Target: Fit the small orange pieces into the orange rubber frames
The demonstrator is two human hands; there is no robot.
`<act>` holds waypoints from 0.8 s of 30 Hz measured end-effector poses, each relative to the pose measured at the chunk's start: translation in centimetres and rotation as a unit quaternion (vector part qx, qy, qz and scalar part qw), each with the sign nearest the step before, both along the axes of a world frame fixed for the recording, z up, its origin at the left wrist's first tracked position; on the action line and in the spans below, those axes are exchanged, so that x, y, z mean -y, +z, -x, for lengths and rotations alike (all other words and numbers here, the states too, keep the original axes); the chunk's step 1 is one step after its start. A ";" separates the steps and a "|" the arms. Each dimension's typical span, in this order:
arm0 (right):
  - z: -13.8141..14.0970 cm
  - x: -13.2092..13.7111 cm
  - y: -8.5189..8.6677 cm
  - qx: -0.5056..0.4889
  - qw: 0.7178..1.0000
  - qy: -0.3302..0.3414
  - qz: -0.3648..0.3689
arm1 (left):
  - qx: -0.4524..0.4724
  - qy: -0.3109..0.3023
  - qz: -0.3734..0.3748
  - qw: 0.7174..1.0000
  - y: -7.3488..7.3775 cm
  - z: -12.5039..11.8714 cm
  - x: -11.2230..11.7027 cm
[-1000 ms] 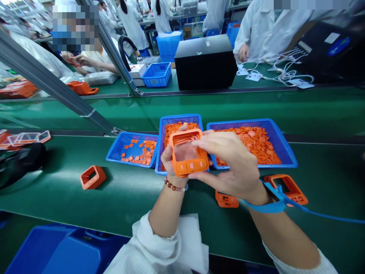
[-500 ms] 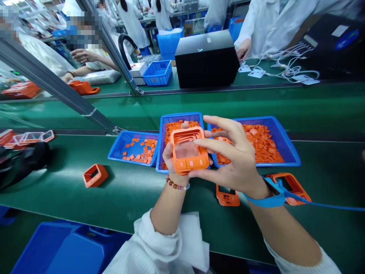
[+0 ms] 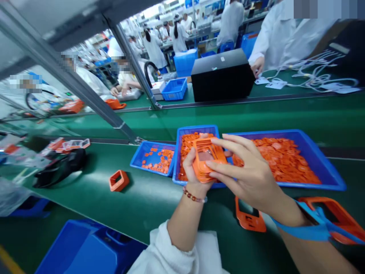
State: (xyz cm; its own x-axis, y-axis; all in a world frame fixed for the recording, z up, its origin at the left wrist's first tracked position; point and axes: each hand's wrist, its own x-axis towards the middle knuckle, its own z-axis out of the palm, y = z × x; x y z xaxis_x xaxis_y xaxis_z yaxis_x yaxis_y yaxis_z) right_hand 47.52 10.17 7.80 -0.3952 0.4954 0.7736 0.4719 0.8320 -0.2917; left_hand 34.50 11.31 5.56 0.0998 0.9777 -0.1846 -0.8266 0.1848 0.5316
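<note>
Centre frame: left hand grips orange frame from behind, fingers curled round its left edge, frame tilted. Right hand has fingers fanned out, with the thumb and fingertips pinching the frame's right edge. Frame is held just above the near rim of the middle blue tray full of orange parts. Bigger tray right of it, small tray left. Loose orange shell on green belt at lower left, another below the right hand.
</note>
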 end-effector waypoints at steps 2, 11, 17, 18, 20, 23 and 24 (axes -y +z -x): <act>0.1 -0.2 -0.7 -0.003 1.000 0.005 -0.005 | 0.024 0.007 -0.019 1.000 -0.3 0.0 -0.1; 0.3 -0.3 -1.5 -0.023 1.000 0.016 -0.006 | 0.058 -0.033 -0.053 0.996 -0.7 0.1 0.0; 0.1 -0.2 -0.8 -0.039 0.999 0.034 0.010 | 0.063 0.007 -0.031 0.998 -1.0 -0.2 -0.5; 0.0 0.0 -0.5 -0.041 0.998 0.042 0.016 | 0.066 0.016 -0.022 0.997 -1.0 -0.1 -0.6; -0.2 0.6 0.3 -0.040 0.996 0.068 0.037 | 0.074 0.031 0.008 0.997 -0.9 0.4 -0.8; -0.5 1.7 1.1 -0.028 0.985 0.138 0.096 | 0.096 0.061 0.036 0.993 -0.9 1.4 -1.1; -0.6 2.0 1.3 -0.018 0.979 0.162 0.120 | 0.106 0.074 0.030 0.991 -1.0 1.7 -1.2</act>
State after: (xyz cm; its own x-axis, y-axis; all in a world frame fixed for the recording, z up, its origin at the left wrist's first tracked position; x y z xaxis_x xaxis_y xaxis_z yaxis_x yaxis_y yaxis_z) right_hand 48.09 8.20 9.08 -0.5359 0.5183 0.6665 0.1805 0.8415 -0.5092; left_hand 32.76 12.54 4.61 -0.0016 0.9722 -0.2340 -0.9387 0.0792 0.3355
